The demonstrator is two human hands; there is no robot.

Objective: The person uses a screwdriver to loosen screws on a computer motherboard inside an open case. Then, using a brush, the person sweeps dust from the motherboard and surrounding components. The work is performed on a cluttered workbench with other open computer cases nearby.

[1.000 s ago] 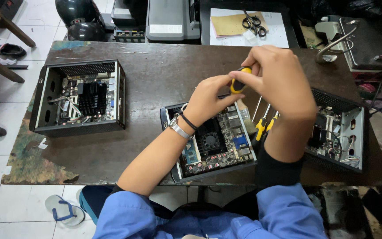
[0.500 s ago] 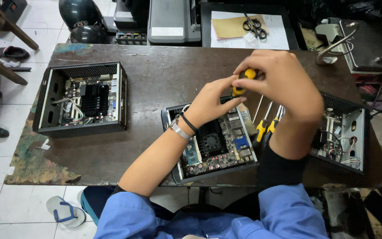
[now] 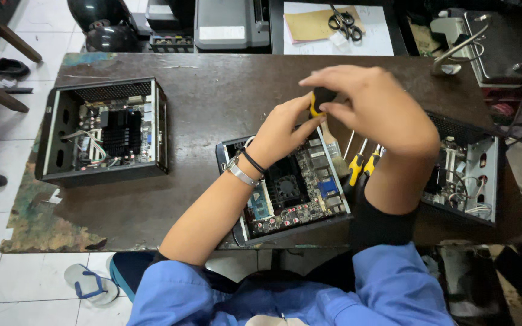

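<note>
Head view. Both hands meet at upper centre of the frame on a yellow-and-black screwdriver handle (image 3: 318, 99), held above the open small computer case (image 3: 285, 187). The left hand (image 3: 279, 127) pinches the handle's lower part; the right hand (image 3: 376, 105) is closed over its top. Compared with half a second earlier, the right fingers have shifted round the handle, suggesting a turning stroke. Spare screwdrivers (image 3: 360, 163) lie at centre right; a second open case (image 3: 101, 130) sits at left

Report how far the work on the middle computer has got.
Done: the middle case is open, board exposed. In hand: left hand and right hand grip a yellow-and-black screwdriver handle above it. Left: no cover fitted; more screwdrivers lie beside.
</note>
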